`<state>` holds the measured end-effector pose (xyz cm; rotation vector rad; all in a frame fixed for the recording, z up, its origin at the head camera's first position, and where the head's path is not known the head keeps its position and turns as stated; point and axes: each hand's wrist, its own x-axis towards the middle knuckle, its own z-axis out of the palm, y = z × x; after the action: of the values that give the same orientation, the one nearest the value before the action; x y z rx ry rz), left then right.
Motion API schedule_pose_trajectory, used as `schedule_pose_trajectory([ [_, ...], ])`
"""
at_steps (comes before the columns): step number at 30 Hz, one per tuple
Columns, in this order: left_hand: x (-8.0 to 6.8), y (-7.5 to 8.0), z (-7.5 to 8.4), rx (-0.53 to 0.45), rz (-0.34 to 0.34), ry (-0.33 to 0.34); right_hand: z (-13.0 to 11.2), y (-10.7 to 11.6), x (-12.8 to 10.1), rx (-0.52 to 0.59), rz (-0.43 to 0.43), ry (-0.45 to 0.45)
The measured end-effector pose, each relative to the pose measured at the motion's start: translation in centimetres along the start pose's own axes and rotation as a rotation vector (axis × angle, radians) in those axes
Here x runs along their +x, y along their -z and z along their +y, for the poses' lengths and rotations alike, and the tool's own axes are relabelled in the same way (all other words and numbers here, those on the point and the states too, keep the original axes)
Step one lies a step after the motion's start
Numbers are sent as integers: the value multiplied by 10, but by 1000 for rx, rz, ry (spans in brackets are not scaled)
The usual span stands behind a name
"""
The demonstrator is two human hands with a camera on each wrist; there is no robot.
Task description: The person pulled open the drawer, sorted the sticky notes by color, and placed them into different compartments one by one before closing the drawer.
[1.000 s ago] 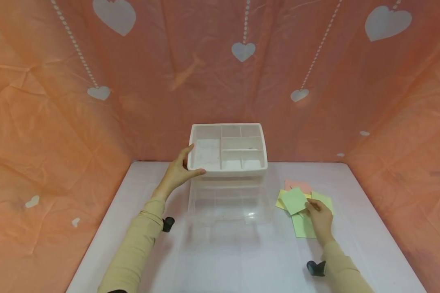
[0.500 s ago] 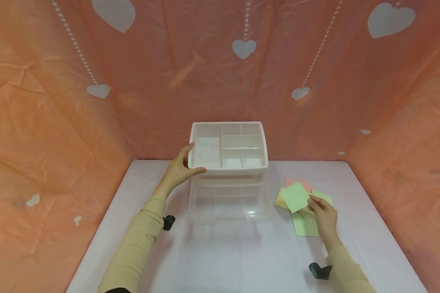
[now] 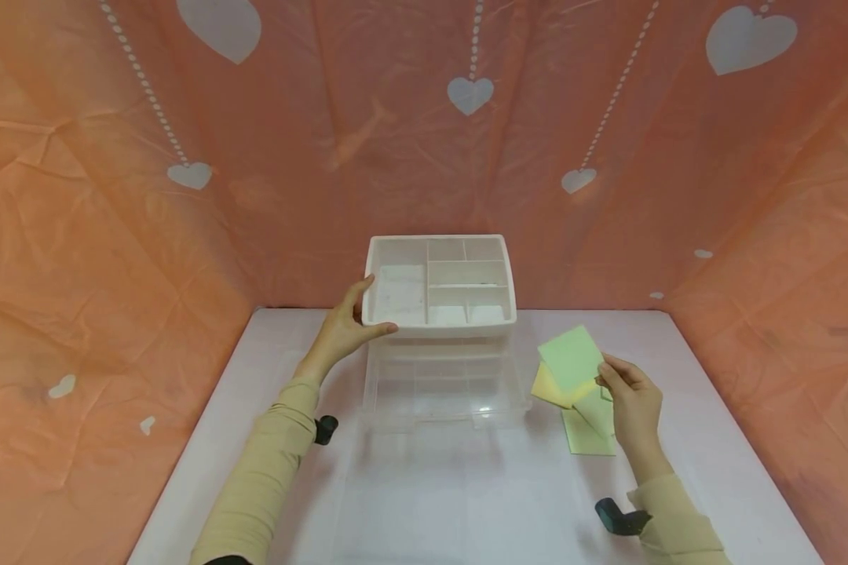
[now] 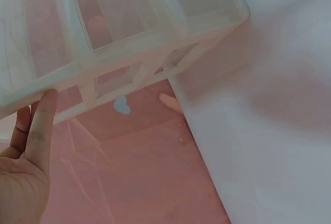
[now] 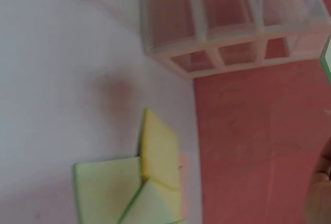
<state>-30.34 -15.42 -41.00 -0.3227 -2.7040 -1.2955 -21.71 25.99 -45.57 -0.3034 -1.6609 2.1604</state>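
A drawer organizer [image 3: 441,331] with a white compartment top and clear front sits at the back middle of the table. My left hand [image 3: 339,333] grips its left front corner, thumb on the front rim and fingers along the side; the left wrist view shows fingers against its frame. To the right, my right hand [image 3: 636,400] pinches a light green sticky note [image 3: 571,357] by its right corner, raised above the pile. Below lie yellow sticky notes [image 3: 550,386] and green sticky notes [image 3: 586,435]. The right wrist view catches only part of the right hand [image 5: 319,190].
The organizer's top compartments [image 3: 401,294] hold nothing visible. Its clear lower part [image 3: 434,384] faces me. Orange cloth [image 3: 424,173] with white hearts hangs behind and at both sides of the white table [image 3: 424,502].
My right hand has lifted the green sticky note up and away from the pile, moving slightly right and back. The left hand stays on the organizer.
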Motion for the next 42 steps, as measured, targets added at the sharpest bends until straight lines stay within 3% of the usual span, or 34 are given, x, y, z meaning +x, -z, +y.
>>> schedule_pose_trajectory([
  [5,0,0,-1,-2,-3,8,-17,-15,-6,114,-156,105],
  [12,1,0,0,-7,-2,3,-35,-41,-12,26,-345,205],
  [15,1,0,0,-6,-3,-2,-40,-55,-12,-23,-416,192],
  [21,2,0,0,-1,-9,-7,-43,-86,-13,-226,-530,168],
  [31,2,-2,-2,-28,-7,0,-25,-132,-28,-453,-673,73],
  [42,2,-1,-4,-28,-8,-1,-4,-165,-40,-520,-873,58],
])
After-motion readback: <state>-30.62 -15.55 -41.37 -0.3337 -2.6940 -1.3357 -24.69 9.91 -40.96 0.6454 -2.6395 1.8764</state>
